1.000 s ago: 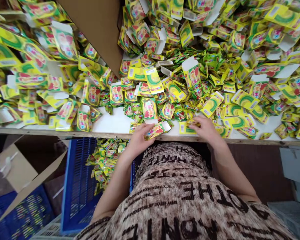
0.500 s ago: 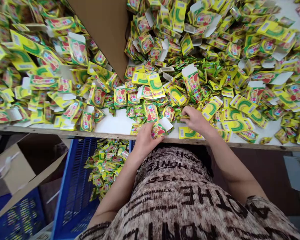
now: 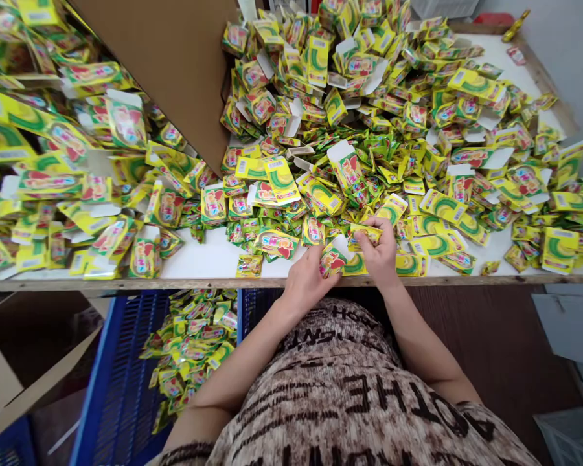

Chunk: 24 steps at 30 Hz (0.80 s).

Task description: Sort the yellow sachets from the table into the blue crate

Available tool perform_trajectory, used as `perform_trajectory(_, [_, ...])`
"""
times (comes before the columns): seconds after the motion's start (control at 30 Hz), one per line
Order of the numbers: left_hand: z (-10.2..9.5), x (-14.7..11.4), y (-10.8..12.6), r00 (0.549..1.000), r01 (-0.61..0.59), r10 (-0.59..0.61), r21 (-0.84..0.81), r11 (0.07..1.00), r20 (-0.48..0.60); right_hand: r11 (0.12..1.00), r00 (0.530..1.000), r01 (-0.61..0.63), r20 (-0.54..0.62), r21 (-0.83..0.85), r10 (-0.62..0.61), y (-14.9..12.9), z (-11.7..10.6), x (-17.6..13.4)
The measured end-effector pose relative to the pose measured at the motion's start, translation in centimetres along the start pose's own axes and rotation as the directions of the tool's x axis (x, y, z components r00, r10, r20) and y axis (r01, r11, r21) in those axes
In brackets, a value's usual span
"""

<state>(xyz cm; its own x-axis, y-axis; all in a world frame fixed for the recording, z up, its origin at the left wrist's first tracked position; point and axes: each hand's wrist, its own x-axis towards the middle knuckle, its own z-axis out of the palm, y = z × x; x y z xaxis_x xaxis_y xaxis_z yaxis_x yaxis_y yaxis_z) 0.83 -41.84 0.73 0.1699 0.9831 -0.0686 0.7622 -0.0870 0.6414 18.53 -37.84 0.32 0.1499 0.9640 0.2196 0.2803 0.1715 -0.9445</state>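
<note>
Near the table's front edge, my left hand (image 3: 307, 279) grips a small green and red box (image 3: 332, 257) whose white flap stands open toward the right. Just right of it, my right hand (image 3: 379, 251) pinches a small yellow packet (image 3: 364, 237) between thumb and fingers, close to the box's open end. Beneath and between the hands a yellow box (image 3: 354, 265) lies flat on the table. Beyond my fingers spreads a heap of small green packets (image 3: 369, 145) mixed with yellow boxes, many with white flaps open.
A brown cardboard sheet (image 3: 170, 65) stands slanted between two heaps on the white table (image 3: 199, 254). Below the wooden front edge, a blue crate (image 3: 111, 362) and a pile of packets (image 3: 194, 343) sit at left, beside an open carton (image 3: 34, 362).
The view has shifted, showing more of the table's far end. My right hand has lifted a packet from the heap and come to the box's open end, which my left hand still holds.
</note>
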Motion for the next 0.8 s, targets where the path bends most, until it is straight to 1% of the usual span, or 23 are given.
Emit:
perform_trajectory(0.03, [0.2,0.0,0.1,1.000,0.018,-0.018,-0.022,1.000,-0.015,0.993,0.996,0.083,-0.012,-0.083,-0.085,-0.3,0.2,-0.3])
perform_trajectory(0.07, [0.4,0.0,0.1,0.999,0.038,-0.039,-0.040,0.998,-0.032,0.976,0.988,0.156,0.013,-0.150,-0.156,-0.6,0.4,-0.6])
perform_trajectory(0.1, [0.6,-0.1,0.1,0.997,0.055,-0.058,-0.055,0.997,-0.052,0.957,0.976,0.215,0.063,-0.194,-0.207,-0.8,0.5,-0.8])
perform_trajectory(0.17, [1.2,-0.1,-0.1,0.993,0.062,-0.069,-0.074,0.995,-0.091,0.934,0.958,0.271,0.164,-0.231,-0.237,-1.0,0.5,-1.1])
perform_trajectory(0.3, [2.3,-0.3,-0.6,0.987,-0.023,0.010,-0.076,0.997,-0.162,0.934,0.943,0.224,0.303,-0.280,-0.135,-1.3,-0.3,-0.7])
perform_trajectory(0.33, [2.5,-0.3,-0.7,0.985,-0.038,0.025,-0.073,0.997,-0.173,0.929,0.928,0.220,0.358,-0.298,-0.105,-1.4,-0.6,-0.5])
perform_trajectory(0.37, [2.6,-0.3,-0.8,0.983,-0.044,0.030,-0.075,0.996,-0.181,0.924,0.902,0.227,0.425,-0.309,-0.080,-1.7,-1.0,-0.3])
perform_trajectory(0.43, [2.7,-0.2,-0.9,0.983,-0.030,0.008,-0.116,0.993,-0.185,0.922,0.835,0.246,0.549,-0.298,-0.045,-2.4,-1.7,0.3])
perform_trajectory(0.47, [2.6,-0.2,-0.9,0.984,-0.012,-0.017,-0.165,0.986,-0.176,0.930,0.814,0.240,0.580,-0.280,-0.036,-2.8,-2.0,0.5])
perform_trajectory(0.5, [2.4,0.0,-0.9,0.987,0.007,-0.045,-0.237,0.971,-0.155,0.940,0.814,0.221,0.579,-0.260,-0.031,-3.2,-2.2,0.8])
perform_trajectory(0.57, [2.2,0.2,-1.0,0.994,0.033,-0.074,-0.435,0.900,-0.078,0.950,0.856,0.191,0.515,-0.245,-0.039,-3.8,-2.5,1.2])
perform_trajectory(0.6, [2.2,0.3,-1.1,0.997,0.040,-0.068,-0.543,0.839,-0.032,0.948,0.877,0.197,0.476,-0.252,-0.056,-3.9,-2.4,1.3])
perform_trajectory(0.63, [2.1,0.4,-1.2,0.999,0.046,-0.050,-0.643,0.765,0.012,0.939,0.887,0.222,0.454,-0.262,-0.083,-3.9,-2.3,1.4])
perform_trajectory(0.67, [2.2,0.5,-1.3,0.998,0.055,-0.029,-0.725,0.687,0.049,0.925,0.880,0.266,0.459,-0.272,-0.118,-3.9,-2.2,1.6])
perform_trajectory(0.73, [2.3,0.5,-1.5,0.995,0.082,-0.002,-0.826,0.557,0.098,0.882,0.833,0.374,0.522,-0.287,-0.183,-3.7,-1.8,1.8])
perform_trajectory(0.8, [2.4,0.5,-1.7,0.993,0.103,-0.007,-0.867,0.488,0.114,0.838,0.779,0.459,0.588,-0.294,-0.219,-3.6,-1.4,2.1])
